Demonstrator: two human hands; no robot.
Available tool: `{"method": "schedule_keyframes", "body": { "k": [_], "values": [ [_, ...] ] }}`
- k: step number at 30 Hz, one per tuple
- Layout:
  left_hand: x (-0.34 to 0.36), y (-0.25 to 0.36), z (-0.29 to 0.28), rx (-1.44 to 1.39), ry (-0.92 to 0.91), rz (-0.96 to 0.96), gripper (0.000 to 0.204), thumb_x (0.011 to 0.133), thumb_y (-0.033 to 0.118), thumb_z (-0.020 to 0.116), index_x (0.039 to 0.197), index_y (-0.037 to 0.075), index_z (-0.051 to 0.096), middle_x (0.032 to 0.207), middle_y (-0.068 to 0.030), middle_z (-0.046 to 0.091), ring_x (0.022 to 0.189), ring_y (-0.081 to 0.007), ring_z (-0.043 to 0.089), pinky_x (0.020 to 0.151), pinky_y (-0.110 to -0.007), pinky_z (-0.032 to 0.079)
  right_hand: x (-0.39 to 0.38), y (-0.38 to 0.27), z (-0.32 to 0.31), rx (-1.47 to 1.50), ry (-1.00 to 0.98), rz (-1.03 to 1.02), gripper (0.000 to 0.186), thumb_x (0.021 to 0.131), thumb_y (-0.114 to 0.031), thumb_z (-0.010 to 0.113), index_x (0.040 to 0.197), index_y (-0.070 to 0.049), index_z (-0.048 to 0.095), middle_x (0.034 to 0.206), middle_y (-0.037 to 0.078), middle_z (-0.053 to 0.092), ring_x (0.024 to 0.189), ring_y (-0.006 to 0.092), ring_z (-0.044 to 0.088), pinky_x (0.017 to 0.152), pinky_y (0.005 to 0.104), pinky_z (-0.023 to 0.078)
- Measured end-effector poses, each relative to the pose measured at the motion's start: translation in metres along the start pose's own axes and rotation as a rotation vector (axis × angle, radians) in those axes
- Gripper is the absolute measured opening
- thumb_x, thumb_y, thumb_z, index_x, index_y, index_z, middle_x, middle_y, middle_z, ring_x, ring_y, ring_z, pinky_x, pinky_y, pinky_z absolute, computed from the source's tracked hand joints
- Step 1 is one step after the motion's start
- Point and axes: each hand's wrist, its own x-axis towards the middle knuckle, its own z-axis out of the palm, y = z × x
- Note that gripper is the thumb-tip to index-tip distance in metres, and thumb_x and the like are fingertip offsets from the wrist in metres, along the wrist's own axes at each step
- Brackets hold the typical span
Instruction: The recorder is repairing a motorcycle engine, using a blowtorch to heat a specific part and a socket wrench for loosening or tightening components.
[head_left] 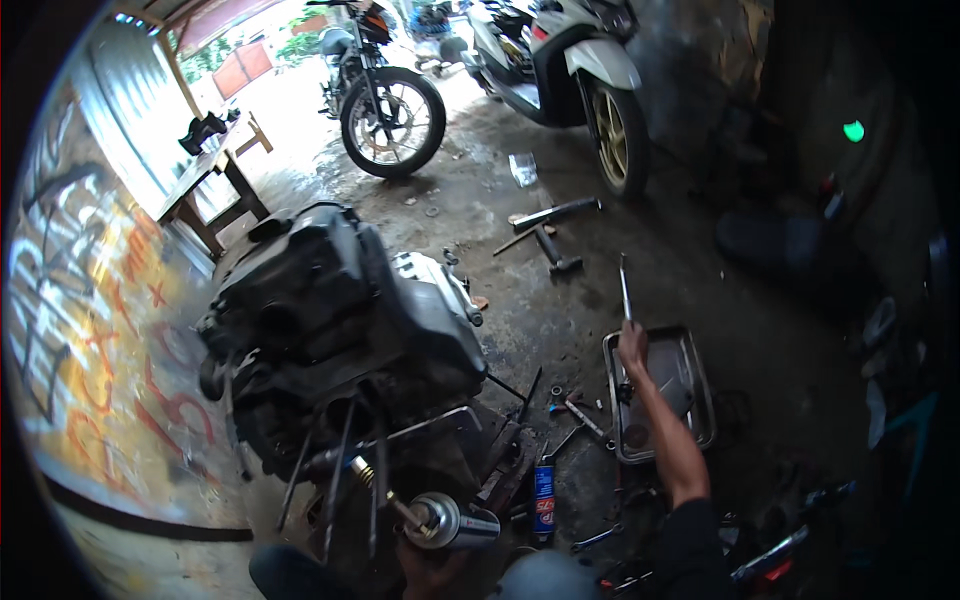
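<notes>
While the right hand (632, 350) is gripping the lower end of a long metal tool (626, 288), its fingers are wrapping firmly around the shaft. The tool is pointing away from the person, and the hand is showing over the near-left part of the far end of a metal-rimmed tray (706, 400). The left hand (428, 568) is showing in shadow beneath a canister (455, 525); its finger position cannot be determined. A brass-colored nozzle (362, 471) is showing between the canister and the lower part of a large dark machine assembly (330, 290).

Judging from this view, the work is standing at an intermediate stage. The long tool is already being held, but it is not touching the assembly. A blue can (544, 500), a wrench (597, 538) and a hammer (548, 250) are lying or standing unheld on the floor. Shadow is covering the assembly's underside, so finished and remaining operations there are not showing clearly.
</notes>
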Motion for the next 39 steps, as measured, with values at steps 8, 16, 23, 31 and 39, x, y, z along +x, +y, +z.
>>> {"method": "schedule_keyframes", "body": {
  "k": [8,16,23,31,39],
  "values": [
    [0.009,0.024,-0.004,0.421,0.046,0.174,0.082,0.069,0.041,0.086,0.126,-0.002,0.046,0.108,-0.0175,0.067,0.098,-0.0268,0.068,0.085,-0.038,0.054,-0.191,-0.117,-0.170,0.752,0.161,-0.049,0.020,0.096,-0.030,0.049,0.101,-0.010,0.051,0.064,-0.005,0.038,0.051,0.0072,0.038,0.047,0.0246,0.036],
    [0.006,0.006,-0.003,0.573,-0.053,0.052,0.099,0.073,0.064,0.072,0.129,-0.013,0.043,0.107,-0.0262,0.065,0.097,-0.0391,0.066,0.082,-0.044,0.054,-0.302,-0.186,-0.252,0.972,0.060,-0.057,0.027,0.100,-0.040,0.048,0.109,-0.015,0.053,0.065,-0.006,0.037,0.035,0.0022,0.025,0.028,0.0218,0.017],
    [0.013,-0.001,-0.009,0.568,0.014,0.156,0.088,0.075,0.057,0.075,0.125,-0.010,0.047,0.105,-0.0252,0.066,0.095,-0.0394,0.067,0.082,-0.043,0.054,-0.392,-0.235,-0.230,0.933,0.047,0.060,0.036,0.101,-0.044,0.043,0.112,-0.011,0.051,0.064,-0.005,0.036,0.037,0.0040,0.025,0.030,0.0225,0.019],
    [0.015,0.017,-0.003,0.401,-0.034,0.205,0.072,0.077,0.040,0.079,0.120,-0.010,0.049,0.103,-0.0242,0.067,0.093,-0.0389,0.068,0.080,-0.042,0.054,-0.436,-0.255,-0.227,0.950,-0.440,-0.011,0.042,0.103,-0.043,0.040,0.113,-0.004,0.049,0.053,-0.004,0.029,0.035,0.0038,0.018,0.031,0.0225,0.017],
    [0.010,0.016,-0.007,0.405,-0.050,0.169,0.065,0.077,0.031,0.080,0.119,-0.007,0.048,0.104,-0.0221,0.067,0.096,-0.0354,0.068,0.081,-0.040,0.053,-0.443,-0.261,-0.216,0.889,-0.526,0.064,0.039,0.105,-0.039,0.037,0.111,-0.003,0.049,0.054,-0.004,0.027,0.038,0.0033,0.018,0.034,0.0223,0.019]
  ]
}}
